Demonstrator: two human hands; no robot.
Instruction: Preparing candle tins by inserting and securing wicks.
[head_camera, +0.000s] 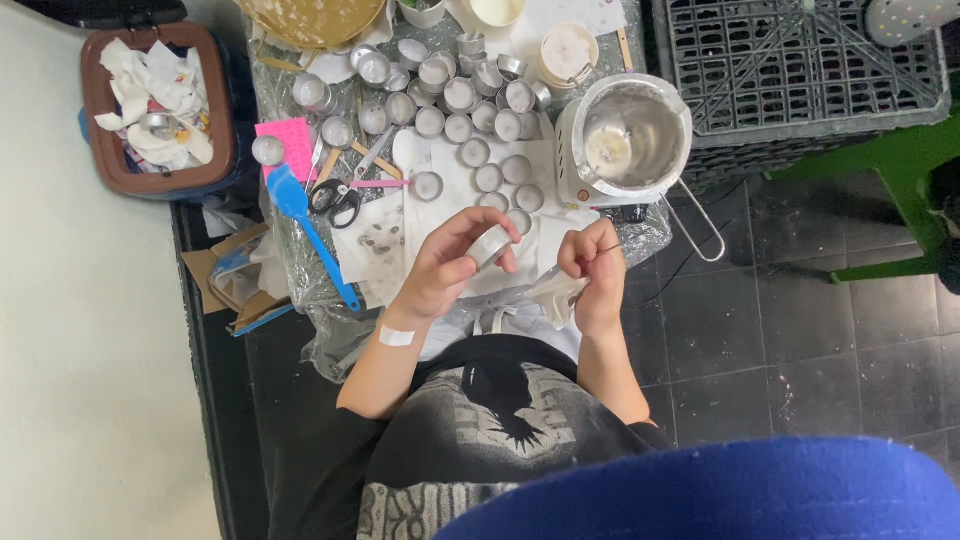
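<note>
My left hand (445, 262) is closed around a small round metal tealight cup (489, 245), held on its side above the table's near edge. My right hand (592, 262) pinches a thin dark stick or wick (608, 247), its tip a little to the right of the cup. A crumpled white tissue (556, 293) hangs under that hand. A white plaster sits on my left wrist. Just beyond my hands, several empty and wax-filled tealight cups (470, 120) lie spread over white paper.
A metal melting pot (628, 140) with a wire handle stands at the right of the foil-covered table (300, 270). Scissors (335, 200), a blue spatula (305, 225) and a pink pad (285, 140) lie left. A brown bin (155, 110) of tissues is far left, a grey crate (800, 70) right.
</note>
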